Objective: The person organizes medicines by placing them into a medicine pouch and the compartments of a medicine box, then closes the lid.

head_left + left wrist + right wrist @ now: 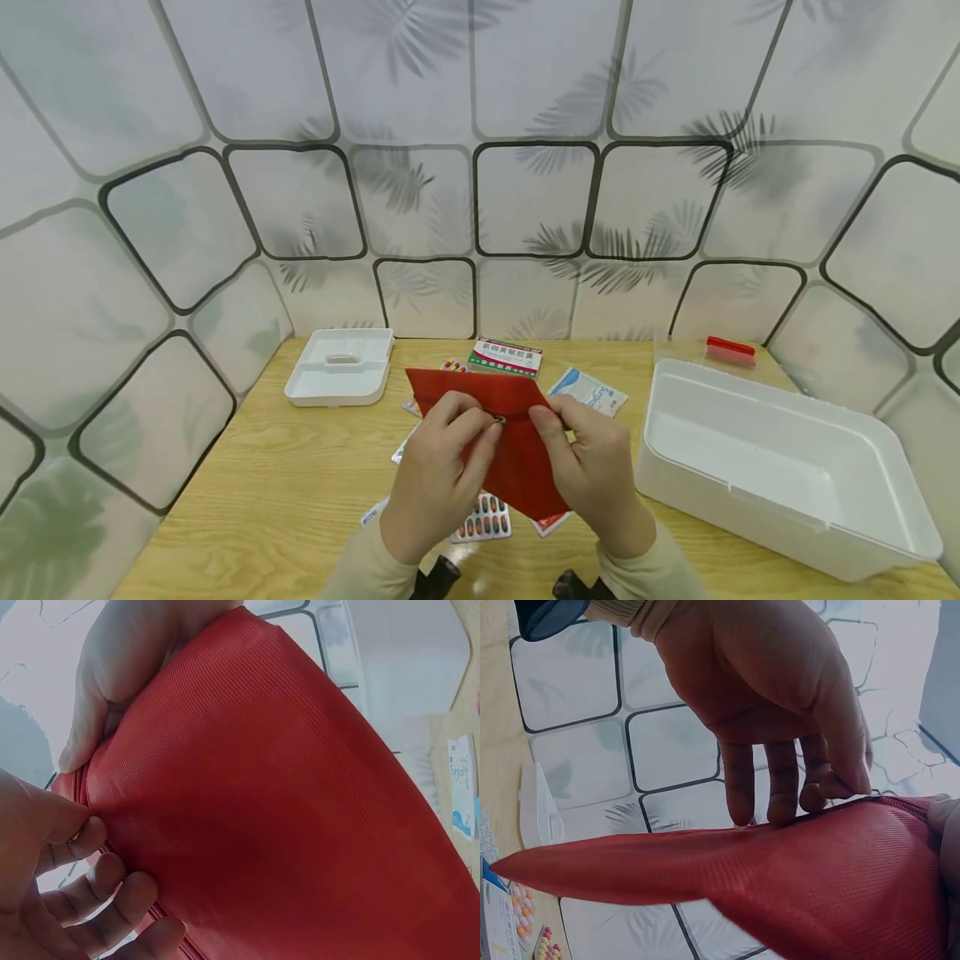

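Note:
A red zippered pouch point(525, 475) is held up over the table between both hands. My left hand point(431, 479) pinches the small metal zipper pull point(498, 419) between thumb and index finger. Its other fingers lie along the zipper edge, as the left wrist view shows. My right hand point(596, 475) grips the pouch's right side, thumb on the near face beside the zipper point(907, 808). In the right wrist view the zipper teeth run between the two hands. The pouch's inside is hidden.
Behind the pouch lie a green-and-white medicine box point(506, 358) and a blue-and-white packet point(587, 392). A capsule blister pack point(483, 518) is below it. An uncovered white box point(780, 517) stands right, a white handled lid point(339, 387) back left. A red strip point(731, 350) lies behind the box.

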`<state>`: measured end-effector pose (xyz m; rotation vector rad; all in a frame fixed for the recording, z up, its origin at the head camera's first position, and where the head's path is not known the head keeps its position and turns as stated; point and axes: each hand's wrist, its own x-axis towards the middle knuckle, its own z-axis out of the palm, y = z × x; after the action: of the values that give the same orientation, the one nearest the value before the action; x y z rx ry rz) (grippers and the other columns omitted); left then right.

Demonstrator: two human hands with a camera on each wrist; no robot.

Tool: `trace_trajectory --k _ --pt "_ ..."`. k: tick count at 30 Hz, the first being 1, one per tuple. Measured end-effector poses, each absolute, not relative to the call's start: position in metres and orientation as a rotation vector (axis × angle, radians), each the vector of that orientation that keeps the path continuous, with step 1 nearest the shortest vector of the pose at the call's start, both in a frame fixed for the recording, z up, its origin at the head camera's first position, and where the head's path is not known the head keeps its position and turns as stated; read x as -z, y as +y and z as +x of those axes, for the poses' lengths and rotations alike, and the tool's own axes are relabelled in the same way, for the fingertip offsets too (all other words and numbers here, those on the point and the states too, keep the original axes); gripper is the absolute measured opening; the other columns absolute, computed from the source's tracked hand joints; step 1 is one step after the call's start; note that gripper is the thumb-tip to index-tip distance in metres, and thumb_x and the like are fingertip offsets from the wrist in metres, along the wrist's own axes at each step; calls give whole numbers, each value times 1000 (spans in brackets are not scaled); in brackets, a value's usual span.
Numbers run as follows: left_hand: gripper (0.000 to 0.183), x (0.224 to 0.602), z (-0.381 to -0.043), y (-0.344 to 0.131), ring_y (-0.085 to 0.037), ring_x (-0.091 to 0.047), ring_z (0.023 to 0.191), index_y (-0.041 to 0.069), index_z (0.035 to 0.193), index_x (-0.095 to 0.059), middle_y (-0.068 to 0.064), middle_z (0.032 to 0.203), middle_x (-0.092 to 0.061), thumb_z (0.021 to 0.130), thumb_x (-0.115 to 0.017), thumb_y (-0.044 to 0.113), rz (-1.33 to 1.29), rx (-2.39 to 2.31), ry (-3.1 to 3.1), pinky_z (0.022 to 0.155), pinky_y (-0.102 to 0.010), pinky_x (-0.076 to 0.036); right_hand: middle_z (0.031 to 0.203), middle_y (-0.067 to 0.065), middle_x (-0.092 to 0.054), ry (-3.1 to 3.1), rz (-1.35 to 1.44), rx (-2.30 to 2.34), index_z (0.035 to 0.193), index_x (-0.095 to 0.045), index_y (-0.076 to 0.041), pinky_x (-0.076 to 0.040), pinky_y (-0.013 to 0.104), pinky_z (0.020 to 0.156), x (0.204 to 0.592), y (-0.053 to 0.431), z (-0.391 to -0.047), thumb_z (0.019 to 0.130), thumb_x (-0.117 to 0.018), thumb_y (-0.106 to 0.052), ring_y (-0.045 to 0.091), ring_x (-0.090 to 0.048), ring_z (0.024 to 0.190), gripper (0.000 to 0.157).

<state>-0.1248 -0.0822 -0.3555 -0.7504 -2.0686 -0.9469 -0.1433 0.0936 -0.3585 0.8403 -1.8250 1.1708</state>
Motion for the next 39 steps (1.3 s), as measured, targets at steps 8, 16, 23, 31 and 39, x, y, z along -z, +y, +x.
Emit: trace_trajectory --k 8,16,23,31,39 --pt "10 355 -126 -85 -11 -52 74 13 83 -65 1 89 -56 91 -62 10 -737 958 -2088 62 -19 -48 74 4 -69 -1850 775 -1182 86 -69 -2 -53 22 54 358 99 -146 92 -64 -9 10 -64 59 10" --pt "9 354 -127 -89 -11 -53 75 14 82 -65 2 89 -57 91 -63 12 -673 927 -2128 64 -22 -47 74 4 -68 -1815 726 -1194 88 -69 -2 -52 21 51 357 109 -152 91 -64 -5 10 -62 57 6" --pt "11 352 -129 -94 -12 -52 74 13 81 -65 1 87 -57 91 -62 12 -632 914 -2141 63 -25 -46 70 4 -67 -1817 636 -1195 88 -71 -2 -50 21 48 356 115 -156 88 -66 0 9 -60 53 5" --pt "11 350 -131 -100 -10 -51 75 13 81 -66 2 88 -56 91 -62 12 -604 908 -2158 64 -24 -46 65 3 -64 -1840 566 -1220 81 -67 -1 -48 19 45 355 117 -158 89 -63 2 9 -56 49 9" --pt "12 350 -131 -104 -11 -52 76 13 80 -65 2 87 -56 92 -62 14 -563 897 -2166 64 -26 -47 62 4 -62 -1841 452 -1220 82 -68 1 -45 18 43 356 118 -160 92 -62 -2 8 -53 48 12"
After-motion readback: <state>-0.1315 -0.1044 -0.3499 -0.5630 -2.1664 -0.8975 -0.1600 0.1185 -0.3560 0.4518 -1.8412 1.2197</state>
